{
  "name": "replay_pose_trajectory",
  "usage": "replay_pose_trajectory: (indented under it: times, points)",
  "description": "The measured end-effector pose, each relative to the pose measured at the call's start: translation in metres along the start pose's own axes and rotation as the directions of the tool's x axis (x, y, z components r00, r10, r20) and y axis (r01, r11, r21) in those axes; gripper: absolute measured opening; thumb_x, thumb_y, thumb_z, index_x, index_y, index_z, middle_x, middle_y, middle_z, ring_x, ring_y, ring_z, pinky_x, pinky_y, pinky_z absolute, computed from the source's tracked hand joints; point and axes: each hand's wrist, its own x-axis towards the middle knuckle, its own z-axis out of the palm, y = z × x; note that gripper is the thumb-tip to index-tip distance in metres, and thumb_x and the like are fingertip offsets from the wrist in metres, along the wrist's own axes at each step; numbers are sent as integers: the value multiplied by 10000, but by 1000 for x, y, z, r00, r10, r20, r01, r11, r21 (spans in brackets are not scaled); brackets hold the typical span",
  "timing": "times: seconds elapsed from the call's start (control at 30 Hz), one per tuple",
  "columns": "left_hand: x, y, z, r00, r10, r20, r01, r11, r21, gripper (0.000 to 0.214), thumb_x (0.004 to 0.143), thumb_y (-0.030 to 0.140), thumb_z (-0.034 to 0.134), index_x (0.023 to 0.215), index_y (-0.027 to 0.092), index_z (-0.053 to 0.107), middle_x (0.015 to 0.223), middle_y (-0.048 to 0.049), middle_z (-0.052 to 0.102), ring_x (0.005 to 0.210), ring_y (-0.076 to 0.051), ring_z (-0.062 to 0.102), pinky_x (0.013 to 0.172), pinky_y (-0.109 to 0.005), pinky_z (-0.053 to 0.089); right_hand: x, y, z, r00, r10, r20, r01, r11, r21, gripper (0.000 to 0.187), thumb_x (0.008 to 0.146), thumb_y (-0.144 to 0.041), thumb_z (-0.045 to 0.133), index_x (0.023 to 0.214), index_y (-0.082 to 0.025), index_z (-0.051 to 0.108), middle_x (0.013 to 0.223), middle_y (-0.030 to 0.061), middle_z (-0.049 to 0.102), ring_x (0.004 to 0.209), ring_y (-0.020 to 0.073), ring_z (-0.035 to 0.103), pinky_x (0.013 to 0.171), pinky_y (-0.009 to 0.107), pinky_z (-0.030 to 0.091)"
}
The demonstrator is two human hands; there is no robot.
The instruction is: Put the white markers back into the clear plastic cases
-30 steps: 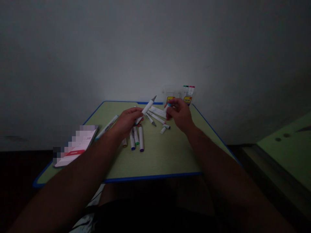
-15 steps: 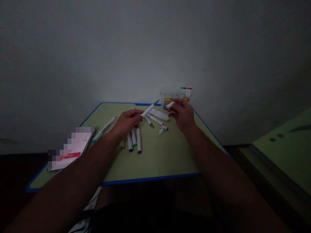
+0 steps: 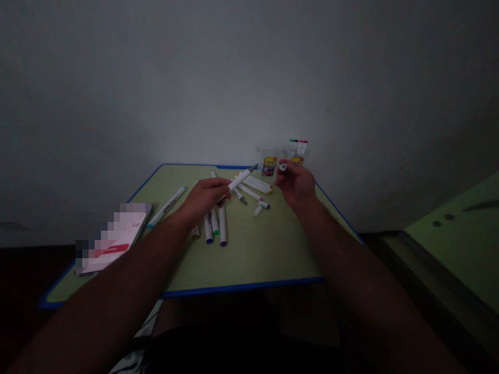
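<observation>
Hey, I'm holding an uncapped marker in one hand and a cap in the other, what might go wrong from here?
1. The marker in your left hand has its grey tip bare and aimed toward your right hand; it might ink your skin.
2. The cap, held up off the table, may slip and drop among the loose markers.
3. The clear holder stands just behind that hand; a bump might tip it.

1. Left forearm (image 3: 117,296) enters from the lower left, stretched forward, wrist straight.
2. Left hand (image 3: 205,196) is back-up over the middle of the green blue-edged desk (image 3: 249,257), thumb and fingertips pinching a white plastic marker with a grey tip (image 3: 240,179).
3. Right forearm (image 3: 351,270) enters from the lower right, stretched forward.
4. Right hand (image 3: 297,184) is raised near the desk's far right corner, fingers curled, pinching a small white marker cap (image 3: 283,167).
5. Hands apart.
</observation>
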Motion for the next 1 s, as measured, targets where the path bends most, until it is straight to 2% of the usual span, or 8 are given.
replay_pose_trajectory:
  times: [0.27, 0.5, 0.67, 0.83, 1.0]
  points:
    - [-1, 5, 2, 999, 12, 39, -11, 1000, -23, 330, 653, 334, 687, 909, 141, 767, 642, -7, 627, 526, -117, 475, 532, -270, 391, -1, -1, 1, 1000, 21, 13, -21, 1000, 21, 76, 775, -151, 567, 807, -172, 633, 571, -36, 615, 437, 70, 512, 427, 191, 435]
    - [-2, 6, 1, 994, 50, 93, -50, 999, -6, 304, 660, 342, 690, 873, 138, 762, 633, -2, 618, 536, -119, 492, 542, -273, 401, 1, 2, -2, 998, 1, 56, 0, 1000, -22, 72, 760, -170, 581, 815, -178, 626, 581, -41, 607, 437, 72, 509, 421, 198, 448]
    - [-1, 3, 0, 994, 73, 81, -72, 997, -10, 302, 656, 326, 688, 886, 145, 765, 617, 10, 602, 528, -117, 492, 532, -270, 397, 3, 8, -3, 995, -71, 70, 80, 987, -136, 70, 783, -171, 568, 822, -183, 625, 624, -32, 617, 441, 91, 512, 423, 243, 493]
    - [-1, 4, 1, 997, 71, 44, -72, 997, 20, 303, 651, 314, 681, 891, 153, 773, 624, 9, 614, 530, -118, 503, 537, -270, 409, 2, 12, -3, 987, -146, 64, 157, 960, -230, 31, 798, -210, 617, 825, -196, 618, 667, -34, 623, 477, 84, 526, 432, 227, 499]
    - [-3, 9, 2, 997, 67, 35, -69, 995, 77, 310, 644, 314, 674, 886, 152, 782, 625, 7, 616, 532, -120, 503, 539, -269, 415, 3, 16, -3, 977, -192, 95, 212, 933, -291, 76, 815, -272, 649, 836, -214, 605, 656, -50, 616, 476, 75, 519, 432, 207, 486]
